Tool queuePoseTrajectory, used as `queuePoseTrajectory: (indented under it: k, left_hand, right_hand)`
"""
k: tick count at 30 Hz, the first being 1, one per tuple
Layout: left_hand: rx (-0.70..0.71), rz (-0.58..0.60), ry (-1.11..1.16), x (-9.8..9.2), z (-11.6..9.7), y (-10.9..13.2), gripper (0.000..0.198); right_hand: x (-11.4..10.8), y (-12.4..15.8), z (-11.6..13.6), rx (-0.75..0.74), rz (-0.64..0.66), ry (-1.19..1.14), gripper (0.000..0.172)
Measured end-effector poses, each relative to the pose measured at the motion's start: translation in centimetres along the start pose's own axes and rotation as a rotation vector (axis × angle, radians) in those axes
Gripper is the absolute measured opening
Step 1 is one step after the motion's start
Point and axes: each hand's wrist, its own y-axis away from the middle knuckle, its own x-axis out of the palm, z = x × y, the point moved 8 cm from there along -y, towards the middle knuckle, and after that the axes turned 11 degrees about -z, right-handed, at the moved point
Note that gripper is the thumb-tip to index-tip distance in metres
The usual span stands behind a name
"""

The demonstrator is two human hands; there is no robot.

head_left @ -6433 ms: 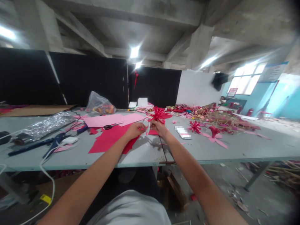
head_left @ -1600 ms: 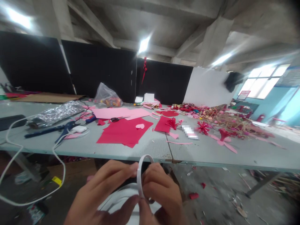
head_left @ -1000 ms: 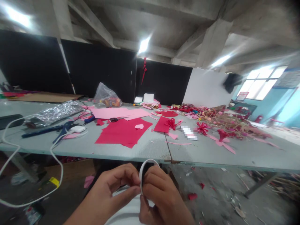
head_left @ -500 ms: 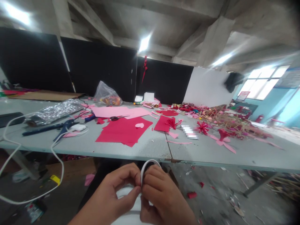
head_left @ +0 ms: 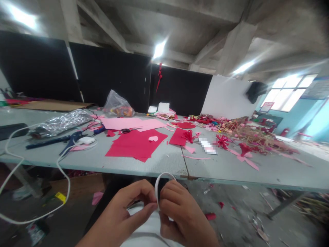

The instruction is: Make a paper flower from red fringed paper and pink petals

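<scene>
Left hand [head_left: 120, 211]: I see thumb and fingertip pinching the white band [head_left: 157, 188].
Right hand [head_left: 181, 209]: fingers curled on it too.
White band: looped between both, in front of the bench [head_left: 156, 165]; a slack pinch on 1 side could let it spring away.
White cord [head_left: 69, 185]: hanging over the edge; a leg could snag it.

Red sheets [head_left: 131, 147] and pink sheets [head_left: 120, 123] are colouring the grey bench [head_left: 231, 173]
A strip [head_left: 156, 188] is showing plain white.
</scene>
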Motion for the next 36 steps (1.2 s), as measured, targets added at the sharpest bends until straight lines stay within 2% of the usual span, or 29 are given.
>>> queuePoseTrajectory:
  k: [6, 9, 12, 16, 18, 23, 26, 30, 33, 34, 36]
  left_hand:
    - [0.058, 0.065, -0.143, 0.3, -0.2, 0.6, 0.015]
    - [0.095, 0.059, -0.177, 0.6, -0.2, 0.7, 0.016]
    - [0.15, 0.016, -0.185, 0.6, -0.3, 0.9, 0.016]
    - [0.169, -0.126, -0.18, -0.2, -0.3, 0.7, 0.005]
    - [0.202, -0.16, -0.134, -0.3, -0.6, 0.5, 0.013]
    - [0.298, -0.246, 0.059, -0.4, -1.0, 0.5, 0.017]
    - [0.318, -0.281, 0.099, -0.6, -0.9, 0.7, 0.023]
    - [0.252, -0.274, 0.019, -0.6, -0.6, 0.7, 0.007]
    - [0.124, -0.345, -0.048, -1.2, 0.2, 0.7, 0.012]
    - [0.119, -0.364, -0.069, -1.4, 0.3, 0.7, 0.013]
    - [0.203, -0.354, -0.126, -1.4, -0.4, 0.7, 0.02]
  right_hand:
    - [-0.3, -0.3, 0.4, -0.012, -0.014, -0.013, 0.021]
    - [-0.1, -0.4, 0.5, -0.029, 0.003, 0.002, 0.021]
    - [0.2, -0.5, 0.3, -0.026, 0.041, 0.019, 0.021]
    - [0.0, -0.4, -0.2, -0.004, 0.036, 0.05, 0.021]
    - [-0.1, -0.4, -0.2, -0.002, 0.034, 0.069, 0.021]
    - [-0.5, -0.5, 0.1, -0.03, -0.006, 0.09, 0.022]
    - [-0.6, -0.6, 0.1, -0.027, -0.019, 0.087, 0.022]
    - [-0.5, -0.5, 0.1, -0.023, -0.021, 0.063, 0.019]
    - [-0.6, -0.5, -0.1, 0.009, -0.028, 0.043, 0.02]
    - [-0.7, -0.6, -0.1, 0.018, -0.031, 0.035, 0.021]
    - [-0.7, -0.6, -0.1, 0.026, -0.028, 0.023, 0.021]
